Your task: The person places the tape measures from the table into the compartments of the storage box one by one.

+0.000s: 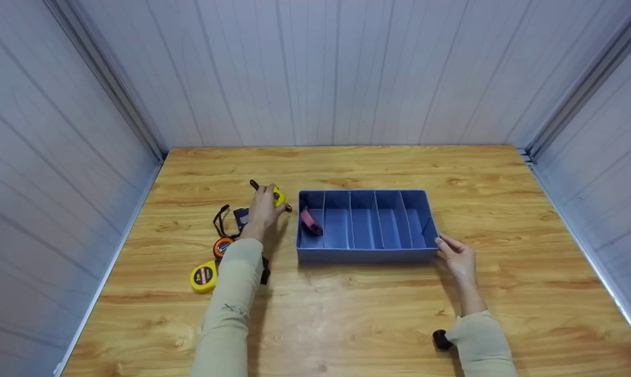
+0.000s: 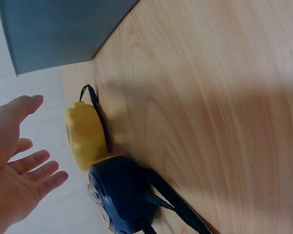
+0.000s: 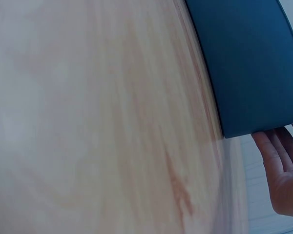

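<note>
Yellow tape measure (image 2: 86,137) and left hand (image 2: 15,178) look apart only in wrist view.

L hand (image 2: 17,178) at pic's L edge, palm showing, fingers & thumb spread w/ nothing in them, just beside yellow tape (image 2: 85,136). Blue tape (image 2: 124,192) sits next to it, overlapping in view; can't tell if they touch. Both w/ dk straps (image 2: 178,202), on wood table (image 2: 229,122). Blue-gray bin (image 2: 58,34) up top, partly cut off. Pale wall (image 2: 49,126) in bkgd.
</note>
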Available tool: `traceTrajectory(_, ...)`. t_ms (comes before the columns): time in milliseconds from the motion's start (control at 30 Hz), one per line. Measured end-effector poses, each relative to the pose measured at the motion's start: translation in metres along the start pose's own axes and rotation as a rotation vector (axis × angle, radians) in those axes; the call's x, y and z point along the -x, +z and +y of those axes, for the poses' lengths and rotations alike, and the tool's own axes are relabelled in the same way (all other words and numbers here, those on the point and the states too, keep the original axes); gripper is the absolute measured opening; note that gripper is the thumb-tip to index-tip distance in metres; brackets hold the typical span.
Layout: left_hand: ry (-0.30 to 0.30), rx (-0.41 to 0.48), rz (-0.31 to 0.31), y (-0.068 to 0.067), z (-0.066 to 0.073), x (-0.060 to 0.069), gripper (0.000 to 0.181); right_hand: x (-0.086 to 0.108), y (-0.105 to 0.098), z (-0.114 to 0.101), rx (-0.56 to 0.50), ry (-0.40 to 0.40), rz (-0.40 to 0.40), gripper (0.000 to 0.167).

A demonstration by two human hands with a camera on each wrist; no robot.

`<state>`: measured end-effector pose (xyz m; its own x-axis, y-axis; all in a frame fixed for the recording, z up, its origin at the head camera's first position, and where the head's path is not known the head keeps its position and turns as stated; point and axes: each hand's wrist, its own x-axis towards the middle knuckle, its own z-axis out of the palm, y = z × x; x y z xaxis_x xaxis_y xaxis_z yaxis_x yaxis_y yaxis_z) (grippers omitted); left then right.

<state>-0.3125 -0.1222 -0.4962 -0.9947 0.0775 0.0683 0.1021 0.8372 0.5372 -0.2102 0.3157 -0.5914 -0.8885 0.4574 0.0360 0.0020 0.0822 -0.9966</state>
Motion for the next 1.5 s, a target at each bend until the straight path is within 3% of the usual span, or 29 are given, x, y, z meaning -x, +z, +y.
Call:
traceTrajectory(233,-0.038,-0.064,-0.029,0.004,-0.005,-0.002,0.071,0.014,-0.002,-0.023,-0.053,-0.007,-0.101,0.029)
traceTrajectory(333,-0.060,-0.082,-0.053,0.006,-0.007,-0.004,0.074,0.023,-0.001,-0.038,-0.077,0.048,-0.122,0.020)
traceTrajectory(433,-0.078,-0.103,-0.063,0.008,-0.010,-0.005,0.077,0.029,0.001,-0.049,-0.054,0.079,-0.101,0.021)
traceTrajectory(533,-0.097,-0.115,-0.069,0.008,-0.011,-0.007,0.080,0.032,0.004,-0.056,0.015,0.067,-0.078,0.033)
traceTrajectory(1067,-0.183,-0.186,-0.112,0.015,-0.012,-0.015,0.088,0.030,0.002,-0.057,-0.003,0.068,-0.078,0.030)
traceTrajectory(1333,-0.210,-0.211,-0.096,0.021,-0.014,-0.016,0.090,0.032,0.006,-0.062,0.074,0.116,-0.088,0.041)
traceTrajectory(1500,-0.218,-0.179,-0.079,0.024,-0.016,-0.018,0.089,0.032,0.007,-0.063,0.105,0.127,-0.079,0.039)
